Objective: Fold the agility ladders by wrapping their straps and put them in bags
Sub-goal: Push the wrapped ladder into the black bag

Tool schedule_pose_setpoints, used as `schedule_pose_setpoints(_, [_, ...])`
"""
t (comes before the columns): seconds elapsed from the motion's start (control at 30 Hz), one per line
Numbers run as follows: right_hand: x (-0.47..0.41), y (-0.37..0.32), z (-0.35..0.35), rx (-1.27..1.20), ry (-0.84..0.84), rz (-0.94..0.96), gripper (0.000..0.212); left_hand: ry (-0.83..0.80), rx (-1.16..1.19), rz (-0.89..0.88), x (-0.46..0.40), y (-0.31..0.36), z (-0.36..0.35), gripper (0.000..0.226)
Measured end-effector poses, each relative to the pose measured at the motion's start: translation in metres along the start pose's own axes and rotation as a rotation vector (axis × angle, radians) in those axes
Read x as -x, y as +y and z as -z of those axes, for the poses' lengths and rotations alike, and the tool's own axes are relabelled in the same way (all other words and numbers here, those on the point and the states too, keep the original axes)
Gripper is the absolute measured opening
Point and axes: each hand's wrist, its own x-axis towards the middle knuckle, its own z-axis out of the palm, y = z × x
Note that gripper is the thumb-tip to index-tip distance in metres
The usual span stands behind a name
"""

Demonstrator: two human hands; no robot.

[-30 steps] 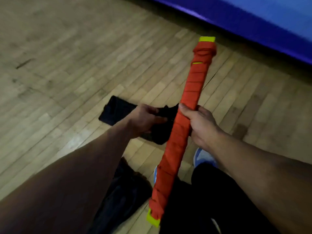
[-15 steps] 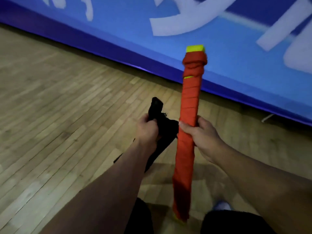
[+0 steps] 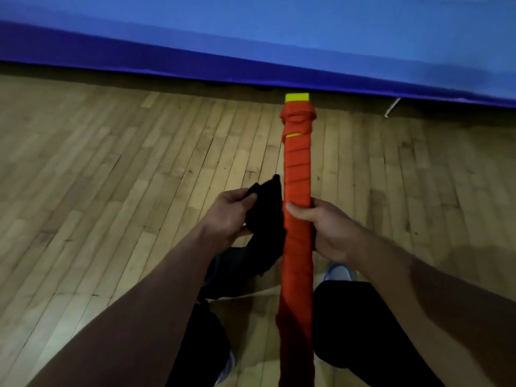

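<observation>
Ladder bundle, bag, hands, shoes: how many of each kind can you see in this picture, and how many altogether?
Ladder bundle, orange strap wound round yellow rungs: 1
Black bag: 1
Hands: 2, the left hand gripping the bag, the right hand gripping the bundle
Shoes: 2, one by the right leg, one low beside the left leg
Total: 6

Open wood floor (image 3: 117, 169) left and right, blue padded wall (image 3: 251, 37) blocking ahead
</observation>
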Motion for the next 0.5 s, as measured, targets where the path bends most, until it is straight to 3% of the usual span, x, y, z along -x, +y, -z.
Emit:
schedule_pose_setpoints(0.1, [-0.006,0.001,0.006,-0.005,0.159,0.034,0.026,0.212,-0.214,-0.067,-0.008,-0.003,0.008,0.025])
schedule_pose_setpoints(0.2, [-0.009,0.003,0.01,-0.022,0.238,0.053,0.026,0.343,-0.235,-0.115,-0.012,-0.002,0.014,0.028])
schedule_pose_setpoints(0.4, [-0.017,0.014,0.002,0.0,0.36,0.042,0.027,0.459,-0.194,-0.128,-0.011,-0.002,0.019,0.014])
schedule_pose_setpoints(0.5, [-0.018,0.014,0.0,-0.031,0.382,0.019,0.026,0.367,-0.078,-0.129,-0.004,0.0,0.021,0.017])
